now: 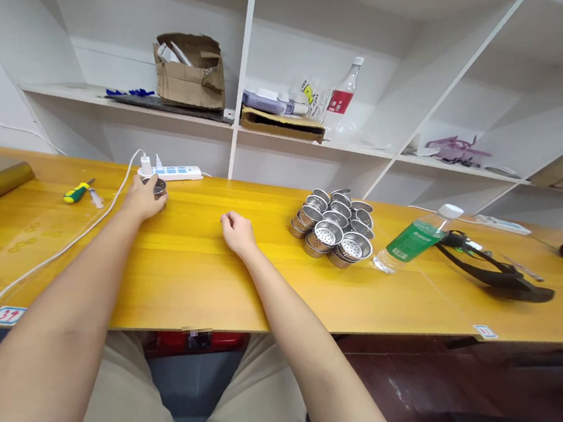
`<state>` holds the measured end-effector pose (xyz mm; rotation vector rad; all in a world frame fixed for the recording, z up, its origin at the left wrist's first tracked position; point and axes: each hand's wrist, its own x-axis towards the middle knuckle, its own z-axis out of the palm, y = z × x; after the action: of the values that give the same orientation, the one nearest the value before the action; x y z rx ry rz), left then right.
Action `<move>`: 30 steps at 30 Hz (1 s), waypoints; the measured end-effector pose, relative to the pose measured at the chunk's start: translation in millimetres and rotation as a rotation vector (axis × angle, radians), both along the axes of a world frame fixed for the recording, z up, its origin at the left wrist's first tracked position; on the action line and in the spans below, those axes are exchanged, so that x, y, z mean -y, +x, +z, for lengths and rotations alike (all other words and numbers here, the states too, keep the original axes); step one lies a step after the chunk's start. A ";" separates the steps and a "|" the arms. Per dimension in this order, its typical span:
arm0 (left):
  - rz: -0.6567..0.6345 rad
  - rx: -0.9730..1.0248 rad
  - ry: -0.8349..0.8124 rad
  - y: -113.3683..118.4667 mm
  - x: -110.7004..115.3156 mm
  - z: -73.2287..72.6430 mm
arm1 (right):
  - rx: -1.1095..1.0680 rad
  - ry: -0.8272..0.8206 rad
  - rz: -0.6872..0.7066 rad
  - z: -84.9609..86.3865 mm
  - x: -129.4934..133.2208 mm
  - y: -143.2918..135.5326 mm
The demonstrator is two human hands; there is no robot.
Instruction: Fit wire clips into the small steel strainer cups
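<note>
The left hand (142, 199) has its fingers partly closed around a metal cup (159, 186) at the tabletop's (202, 273) far side, just beside a power strip (183, 173). The right hand's (239, 233) fingers curl inward; I cannot tell whether they hold anything. More cups (335, 217) cluster between it and a green-labelled bottle (413, 241).

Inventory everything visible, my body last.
Metal cups: over ten, silver, on table
Lone cup: one, silver, in left hand
Plugged power strip: one, white, table's rear
Screwdriver: one, green and yellow, table's left
Green-labelled bottle: one, clear, beside cups
Red-labelled bottle: one, clear, middle shelf
Unclear item: one, purple, middle shelf
Cardboard box: one, brown, left shelf
Strap-like item: one, black, table's right
Table: one, yellow, before shelving
Shelving: one, white, behind table
Left hand: one, bare, around lone cup
Right hand: one, bare, mid-table
Legs: two, beige-clad, below table
</note>
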<state>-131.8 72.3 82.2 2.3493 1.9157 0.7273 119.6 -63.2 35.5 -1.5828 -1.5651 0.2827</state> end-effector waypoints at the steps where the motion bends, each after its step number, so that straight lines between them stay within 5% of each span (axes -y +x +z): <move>1: 0.000 -0.011 -0.009 -0.1 -4.0 1.1 | 0.003 0.000 0.005 -0.1 0.2 -0.1; 13: -0.016 0.043 -0.045 -8.6 -47.2 2.2 | -0.005 -0.047 0.005 1.3 1.2 0.1; 18: -0.028 0.156 0.137 -4.3 -18.7 23.6 | -0.011 -0.011 -0.058 1.5 -1.0 4.8; 22: -0.148 0.272 0.421 33.7 25.1 32.5 | -0.009 0.049 -0.176 6.2 -1.6 12.7; 27: -0.468 0.139 0.165 104.3 83.9 -18.8 | 0.064 0.176 -0.448 19.5 8.4 35.8; 30: -0.522 0.052 0.056 125.0 98.8 -54.0 | 0.067 0.179 -0.581 24.0 14.7 55.5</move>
<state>-6.7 -26.5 28.2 2.6543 1.1816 0.7792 175.1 -77.9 59.5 -1.8313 -1.0777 -0.2248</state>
